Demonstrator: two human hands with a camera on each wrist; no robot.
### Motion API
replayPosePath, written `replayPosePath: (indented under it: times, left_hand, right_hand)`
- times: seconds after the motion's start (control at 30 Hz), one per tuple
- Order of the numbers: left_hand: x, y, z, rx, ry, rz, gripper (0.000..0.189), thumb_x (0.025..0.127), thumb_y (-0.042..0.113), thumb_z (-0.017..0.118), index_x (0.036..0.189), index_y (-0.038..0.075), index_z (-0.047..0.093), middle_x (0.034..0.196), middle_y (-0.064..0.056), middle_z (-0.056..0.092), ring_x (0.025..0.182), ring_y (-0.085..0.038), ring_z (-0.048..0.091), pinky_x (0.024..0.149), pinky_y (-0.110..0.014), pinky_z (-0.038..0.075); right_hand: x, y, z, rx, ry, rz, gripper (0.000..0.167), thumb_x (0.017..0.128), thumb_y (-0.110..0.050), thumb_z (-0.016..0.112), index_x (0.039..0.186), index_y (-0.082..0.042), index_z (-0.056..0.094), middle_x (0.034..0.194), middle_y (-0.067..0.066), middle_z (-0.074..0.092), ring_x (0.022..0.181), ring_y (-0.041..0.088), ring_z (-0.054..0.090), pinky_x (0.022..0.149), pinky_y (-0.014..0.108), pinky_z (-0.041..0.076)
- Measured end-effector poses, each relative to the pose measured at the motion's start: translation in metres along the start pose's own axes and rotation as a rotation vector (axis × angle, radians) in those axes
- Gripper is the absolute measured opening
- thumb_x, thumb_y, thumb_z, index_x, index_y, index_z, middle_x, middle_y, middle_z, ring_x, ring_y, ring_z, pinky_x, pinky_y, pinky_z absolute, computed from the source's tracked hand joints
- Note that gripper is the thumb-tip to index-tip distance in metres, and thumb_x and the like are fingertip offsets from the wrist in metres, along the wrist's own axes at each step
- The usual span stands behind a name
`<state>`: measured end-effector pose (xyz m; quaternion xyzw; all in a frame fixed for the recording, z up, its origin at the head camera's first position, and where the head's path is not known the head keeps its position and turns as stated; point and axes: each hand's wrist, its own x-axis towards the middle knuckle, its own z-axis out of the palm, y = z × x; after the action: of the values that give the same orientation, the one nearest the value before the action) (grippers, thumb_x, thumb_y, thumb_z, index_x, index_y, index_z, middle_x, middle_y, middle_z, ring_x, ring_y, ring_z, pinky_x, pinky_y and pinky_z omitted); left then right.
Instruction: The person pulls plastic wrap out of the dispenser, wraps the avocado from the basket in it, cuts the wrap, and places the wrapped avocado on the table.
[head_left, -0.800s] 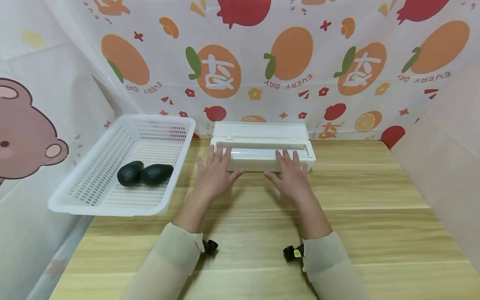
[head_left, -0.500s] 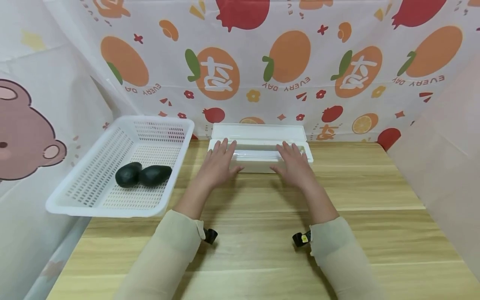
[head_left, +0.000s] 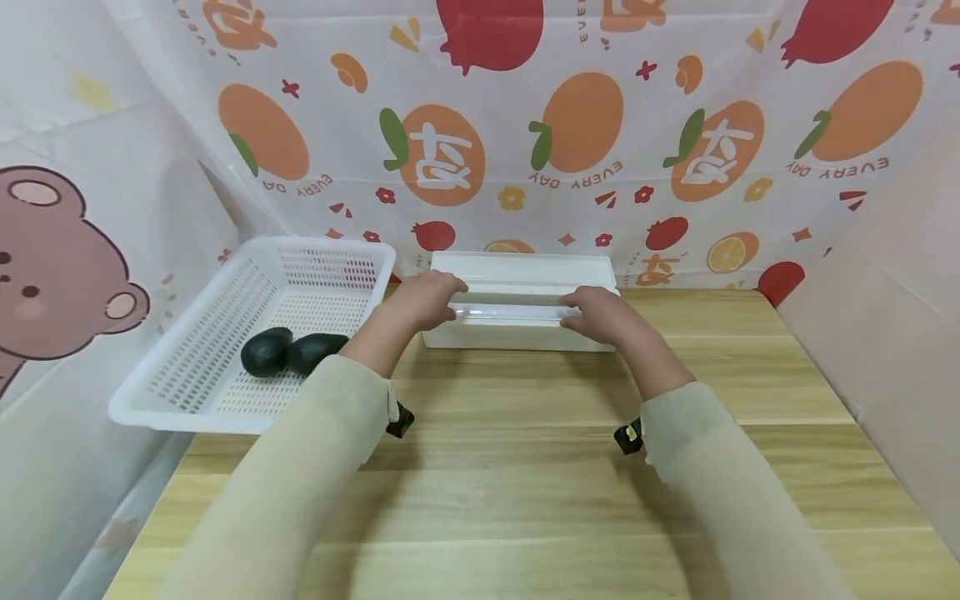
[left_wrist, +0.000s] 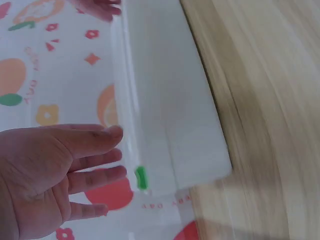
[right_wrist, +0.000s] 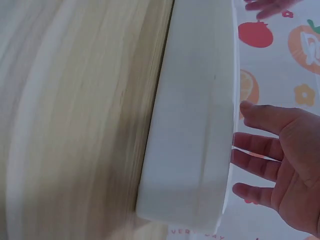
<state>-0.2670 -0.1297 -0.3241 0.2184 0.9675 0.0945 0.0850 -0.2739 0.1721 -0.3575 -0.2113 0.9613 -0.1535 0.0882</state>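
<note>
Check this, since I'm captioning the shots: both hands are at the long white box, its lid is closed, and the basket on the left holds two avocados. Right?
Not quite: the head view shows the long white box with its lid open, not closed. The left hand and right hand are at it, and the basket on the left holds two avocados.

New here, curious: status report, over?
Left grip, right grip open, over white box. Lid open. Pale roll-like item inside. Nothing visibly blocking.
</note>
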Motion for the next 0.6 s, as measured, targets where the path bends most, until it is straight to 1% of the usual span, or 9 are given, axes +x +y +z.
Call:
replayPosePath:
  times: [0.13,0.2,0.3,0.4,0.5,0.6]
  left_hand:
    - [0.003,-0.009,-0.001,-0.009,-0.038,0.008,0.039,0.091,0.006,0.067,0.130,0.005,0.063,0.131,-0.014,0.063,0.122,-0.032,0.057,0.102,-0.048,0.047]
    - [0.005,-0.012,0.001,-0.012,-0.049,0.020,0.036,0.091,0.006,0.067,0.127,0.005,0.065,0.128,-0.014,0.065,0.117,-0.031,0.060,0.100,-0.047,0.049]
    - [0.009,-0.014,0.007,-0.009,-0.044,0.036,0.031,0.091,0.008,0.068,0.122,0.005,0.069,0.121,-0.013,0.068,0.108,-0.029,0.063,0.096,-0.045,0.051]
    - [0.012,-0.014,0.011,0.011,-0.024,0.055,0.026,0.092,0.010,0.068,0.117,0.005,0.072,0.115,-0.011,0.071,0.102,-0.027,0.064,0.093,-0.043,0.052]
    - [0.013,-0.015,0.012,0.029,-0.008,0.069,0.018,0.092,0.010,0.067,0.108,0.006,0.075,0.104,-0.009,0.073,0.093,-0.025,0.064,0.087,-0.041,0.053]
    - [0.013,-0.016,0.013,0.041,-0.003,0.083,0.013,0.094,0.009,0.063,0.096,0.007,0.076,0.085,-0.005,0.069,0.081,-0.021,0.058,0.077,-0.036,0.050]
  right_hand:
    - [0.003,0.004,-0.006,0.029,-0.053,0.023,0.038,0.096,-0.022,0.064,0.130,-0.004,0.064,0.128,0.016,0.064,0.118,0.031,0.060,0.103,0.049,0.046]
    - [0.003,0.007,-0.007,0.048,-0.077,0.037,0.036,0.097,-0.021,0.063,0.129,-0.005,0.065,0.128,0.016,0.064,0.118,0.031,0.059,0.103,0.049,0.046]
    - [0.004,0.013,-0.006,0.078,-0.104,0.045,0.033,0.098,-0.022,0.061,0.127,-0.005,0.066,0.129,0.015,0.063,0.117,0.031,0.059,0.102,0.049,0.047]
    - [0.005,0.019,-0.005,0.098,-0.110,0.047,0.031,0.098,-0.021,0.060,0.123,-0.005,0.068,0.124,0.015,0.063,0.113,0.030,0.059,0.099,0.048,0.048]
    - [0.007,0.022,-0.006,0.093,-0.115,0.040,0.027,0.098,-0.020,0.060,0.117,-0.005,0.071,0.119,0.014,0.064,0.108,0.028,0.059,0.096,0.047,0.049]
    - [0.009,0.023,-0.007,0.089,-0.118,0.038,0.025,0.099,-0.020,0.059,0.114,-0.006,0.072,0.117,0.012,0.064,0.104,0.027,0.058,0.094,0.046,0.048]
